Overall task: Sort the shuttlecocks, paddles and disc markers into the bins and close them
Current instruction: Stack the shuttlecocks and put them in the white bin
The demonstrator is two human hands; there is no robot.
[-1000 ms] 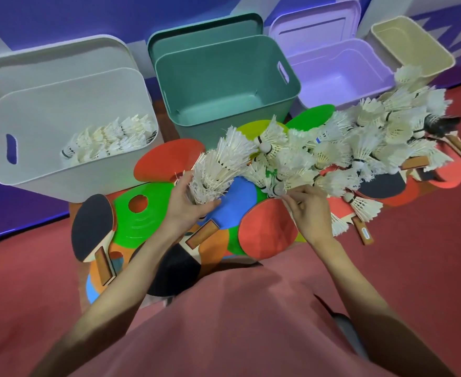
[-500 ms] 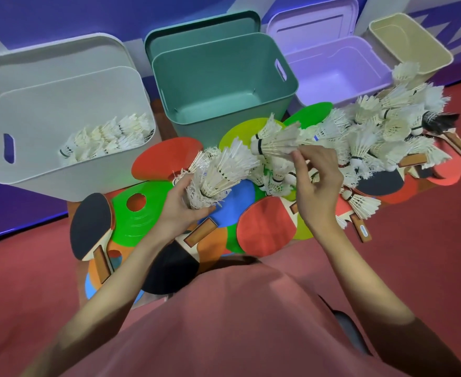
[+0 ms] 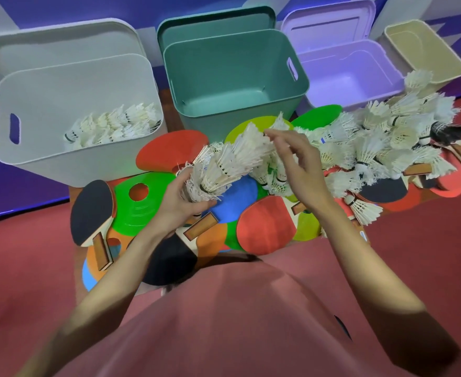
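A: Nearest first: what are the hands doing?

B: Both forearms reach forward from a pink-shirted torso. The left hand [image 3: 181,202] has its fingers curled round the base end of a nested stack of white feather shuttlecocks [image 3: 229,161], which slants up to the right. The right hand [image 3: 297,170] hangs above the pile, thumb and forefinger pinching the feather tip at the stack's upper end, the other fingers loosely bent.

A: And under them?

B: Overlapping red and black wooden-handled paddles [image 3: 264,227] and flat coloured plastic disc markers [image 3: 134,210] lie on the red floor [image 3: 33,268]. A loose heap of white shuttlecocks [image 3: 381,142] spreads off to the right.

A: Room to move?

B: Bare floor lies left and right of the pile. Beyond it, four lidless-open bins stand side by side: a white plastic bin [image 3: 69,88] holding shuttlecocks, a teal bin [image 3: 237,77], a lilac bin [image 3: 346,72] and a beige bin [image 3: 425,55], with lids propped behind the first three.
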